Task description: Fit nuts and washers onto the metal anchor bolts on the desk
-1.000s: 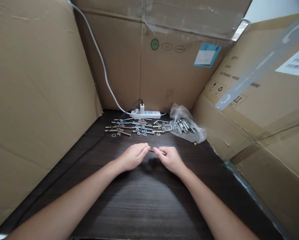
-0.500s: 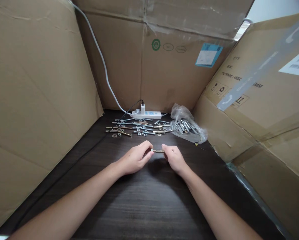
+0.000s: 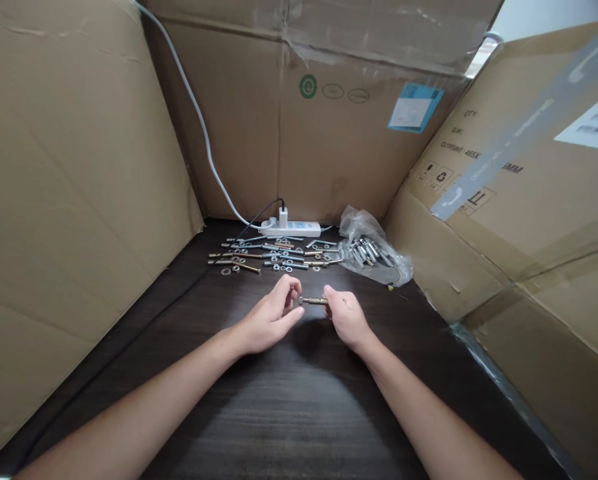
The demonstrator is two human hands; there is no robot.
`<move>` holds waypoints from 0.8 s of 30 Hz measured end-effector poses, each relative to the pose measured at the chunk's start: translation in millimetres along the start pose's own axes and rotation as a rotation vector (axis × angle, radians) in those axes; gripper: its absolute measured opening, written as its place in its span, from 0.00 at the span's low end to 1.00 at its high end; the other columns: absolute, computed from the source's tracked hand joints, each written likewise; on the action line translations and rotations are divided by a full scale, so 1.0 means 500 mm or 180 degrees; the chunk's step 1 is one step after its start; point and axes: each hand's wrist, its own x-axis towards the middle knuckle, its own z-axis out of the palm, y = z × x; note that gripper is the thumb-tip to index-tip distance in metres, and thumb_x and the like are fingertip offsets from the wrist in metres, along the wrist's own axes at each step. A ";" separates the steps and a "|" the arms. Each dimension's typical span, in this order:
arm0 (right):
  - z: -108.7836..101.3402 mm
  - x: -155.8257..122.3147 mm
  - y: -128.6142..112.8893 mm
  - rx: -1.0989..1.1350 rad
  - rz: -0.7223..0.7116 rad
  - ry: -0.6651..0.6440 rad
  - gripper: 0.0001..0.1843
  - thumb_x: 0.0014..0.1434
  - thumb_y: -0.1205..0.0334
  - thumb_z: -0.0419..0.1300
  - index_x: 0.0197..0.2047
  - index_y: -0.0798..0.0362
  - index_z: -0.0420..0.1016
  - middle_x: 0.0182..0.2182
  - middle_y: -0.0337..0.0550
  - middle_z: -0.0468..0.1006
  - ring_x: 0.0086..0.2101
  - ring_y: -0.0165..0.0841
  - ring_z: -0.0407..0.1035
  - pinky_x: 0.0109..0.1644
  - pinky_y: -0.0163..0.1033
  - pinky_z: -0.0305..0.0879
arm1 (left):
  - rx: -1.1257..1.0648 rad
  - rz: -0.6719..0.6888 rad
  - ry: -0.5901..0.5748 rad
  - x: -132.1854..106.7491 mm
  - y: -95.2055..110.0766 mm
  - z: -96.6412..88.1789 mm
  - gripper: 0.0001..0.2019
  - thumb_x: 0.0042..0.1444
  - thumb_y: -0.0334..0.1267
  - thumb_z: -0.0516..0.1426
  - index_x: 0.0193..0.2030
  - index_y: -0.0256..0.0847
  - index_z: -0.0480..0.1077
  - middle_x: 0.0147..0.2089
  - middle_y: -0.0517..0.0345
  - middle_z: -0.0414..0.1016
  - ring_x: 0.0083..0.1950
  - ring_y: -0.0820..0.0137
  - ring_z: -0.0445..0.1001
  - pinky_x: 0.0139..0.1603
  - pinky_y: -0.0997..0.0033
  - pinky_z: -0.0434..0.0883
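My right hand is closed around one end of a small brass-coloured bolt, held level just above the dark wooden table. My left hand pinches at the bolt's free left end, where a small nut or head shows. Both hands hover at the table's middle. Behind them lie several loose bolts, nuts and washers in rows.
A clear plastic bag of bolts lies at the back right. A white power strip with a plugged charger and white cable sits against the back cardboard box. Large cardboard boxes wall in the left and right sides.
My hands have drawn slightly apart and lifted a little, so more of the bolt shows between them. My left fingers have shifted to its tip.
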 end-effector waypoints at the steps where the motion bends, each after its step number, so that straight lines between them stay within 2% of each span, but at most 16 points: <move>1: 0.000 0.001 0.002 0.0016 0.0001 -0.0020 0.28 0.61 0.43 0.45 0.16 0.51 0.50 0.14 0.33 0.51 0.18 0.25 0.46 0.23 0.35 0.44 | 0.0028 -0.0014 0.0011 0.000 0.000 -0.001 0.09 0.61 0.40 0.49 0.45 0.41 0.56 0.37 0.59 0.60 0.35 0.72 0.61 0.38 0.71 0.64; 3: 0.001 0.001 0.004 0.0031 -0.0006 -0.0035 0.28 0.60 0.42 0.45 0.16 0.51 0.49 0.14 0.33 0.51 0.18 0.25 0.46 0.23 0.35 0.44 | 0.0120 -0.0020 0.0041 0.003 -0.002 -0.003 0.08 0.63 0.42 0.46 0.43 0.41 0.58 0.37 0.59 0.61 0.36 0.71 0.62 0.39 0.70 0.63; 7: 0.000 0.001 0.003 0.0057 -0.0009 -0.0037 0.28 0.61 0.43 0.45 0.16 0.51 0.49 0.14 0.33 0.51 0.18 0.25 0.46 0.23 0.35 0.44 | 0.0321 0.0112 -0.0045 0.012 -0.008 -0.005 0.13 0.66 0.43 0.42 0.36 0.40 0.61 0.35 0.58 0.63 0.37 0.71 0.63 0.41 0.70 0.63; 13: -0.003 0.002 -0.004 0.0039 0.0035 -0.0036 0.28 0.60 0.43 0.45 0.15 0.51 0.50 0.14 0.33 0.51 0.18 0.25 0.47 0.23 0.35 0.45 | 0.0493 0.0193 -0.0045 0.013 -0.008 -0.005 0.12 0.65 0.43 0.44 0.37 0.40 0.64 0.37 0.57 0.65 0.37 0.70 0.64 0.40 0.70 0.63; 16: -0.003 0.005 -0.004 0.0073 0.0098 -0.0072 0.28 0.58 0.42 0.48 0.16 0.51 0.50 0.14 0.33 0.51 0.18 0.25 0.47 0.23 0.34 0.44 | 0.0531 0.0101 0.0002 0.012 -0.011 -0.005 0.10 0.63 0.43 0.47 0.39 0.40 0.63 0.36 0.58 0.64 0.34 0.72 0.63 0.36 0.72 0.63; 21: -0.001 0.014 -0.006 0.1253 0.0932 -0.0534 0.26 0.53 0.39 0.53 0.21 0.50 0.51 0.15 0.27 0.47 0.16 0.22 0.39 0.18 0.31 0.36 | 0.0440 -0.0082 0.0281 0.013 -0.030 -0.008 0.09 0.62 0.41 0.49 0.46 0.42 0.63 0.35 0.60 0.62 0.31 0.73 0.62 0.32 0.74 0.62; 24: -0.019 0.024 -0.011 0.1696 0.1108 -0.0489 0.25 0.55 0.39 0.52 0.23 0.50 0.51 0.16 0.26 0.45 0.16 0.21 0.37 0.17 0.30 0.36 | 0.0415 -0.0215 0.0397 0.015 -0.041 -0.014 0.10 0.62 0.41 0.49 0.48 0.42 0.62 0.36 0.60 0.62 0.31 0.73 0.63 0.34 0.73 0.63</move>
